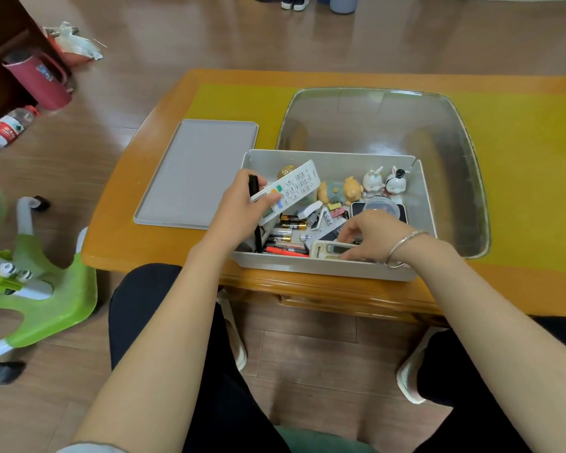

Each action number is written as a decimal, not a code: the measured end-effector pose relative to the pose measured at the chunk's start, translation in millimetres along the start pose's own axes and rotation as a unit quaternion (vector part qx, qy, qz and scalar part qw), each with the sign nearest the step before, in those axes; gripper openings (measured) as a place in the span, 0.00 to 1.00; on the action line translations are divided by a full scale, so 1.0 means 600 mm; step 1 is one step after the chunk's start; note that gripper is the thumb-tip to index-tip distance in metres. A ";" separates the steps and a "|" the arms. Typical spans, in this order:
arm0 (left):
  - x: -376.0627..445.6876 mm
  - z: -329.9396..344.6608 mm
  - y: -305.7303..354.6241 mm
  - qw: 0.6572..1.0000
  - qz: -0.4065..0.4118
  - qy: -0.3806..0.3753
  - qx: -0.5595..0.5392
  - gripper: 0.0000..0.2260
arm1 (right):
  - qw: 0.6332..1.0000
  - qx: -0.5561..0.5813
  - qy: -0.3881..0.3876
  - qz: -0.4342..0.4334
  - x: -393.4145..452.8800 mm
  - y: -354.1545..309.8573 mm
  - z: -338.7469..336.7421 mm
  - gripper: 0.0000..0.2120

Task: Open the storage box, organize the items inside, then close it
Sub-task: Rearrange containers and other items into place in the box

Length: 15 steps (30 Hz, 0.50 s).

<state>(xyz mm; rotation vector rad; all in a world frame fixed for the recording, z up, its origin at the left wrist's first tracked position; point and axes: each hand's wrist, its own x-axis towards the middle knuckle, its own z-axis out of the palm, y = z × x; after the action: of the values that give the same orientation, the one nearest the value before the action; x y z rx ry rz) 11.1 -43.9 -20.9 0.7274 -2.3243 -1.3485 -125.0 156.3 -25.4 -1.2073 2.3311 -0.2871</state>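
Dark-trousered knees (164,322) are seen lowest in the frame, with pale slippers (409,380) planted on a brown wood-plank floor (183,34). Beyond them an orange lacquered low table (138,178) is covered across its middle by a yellow-green mat (520,178). At the table's near edge the open grey storage box (330,268) is set, crowded with batteries (293,223), a red pen (285,251), small animal figurines (353,189) along the far wall and a round clear-lidded container (381,206). The box's grey lid (193,174) is laid flat just beside it on the left, and a large clear plastic tub (383,122) is placed behind it. A white remote control (294,186) and a black marker (254,188) are gripped together in the left hand (242,207), raised over the box's left end. The right hand (373,232), a bracelet (402,248) at its wrist, is closed over a cream remote (332,250) lying at the box's near wall. On the floor to the left, a green child's chair (46,289), a maroon jug (40,80) and a plastic bottle (7,127) are seen.
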 end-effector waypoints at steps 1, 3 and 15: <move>-0.001 -0.002 -0.003 1.000 0.000 0.007 -0.001 0.10 | 1.000 -0.024 -0.011 -0.003 0.008 -0.004 0.003 0.12; -0.002 -0.007 -0.008 1.000 -0.001 0.011 -0.002 0.11 | 0.998 -0.058 -0.029 -0.013 0.019 -0.010 0.008 0.08; -0.007 -0.024 -0.011 0.999 0.013 0.047 0.019 0.18 | 0.967 0.096 0.227 0.068 0.004 0.010 -0.033 0.12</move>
<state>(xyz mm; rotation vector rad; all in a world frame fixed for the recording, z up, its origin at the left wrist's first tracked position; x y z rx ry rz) 23.8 -54.3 -19.8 0.7521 -2.2840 -1.2343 -140.5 157.0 -11.8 -0.9569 2.6763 -0.7929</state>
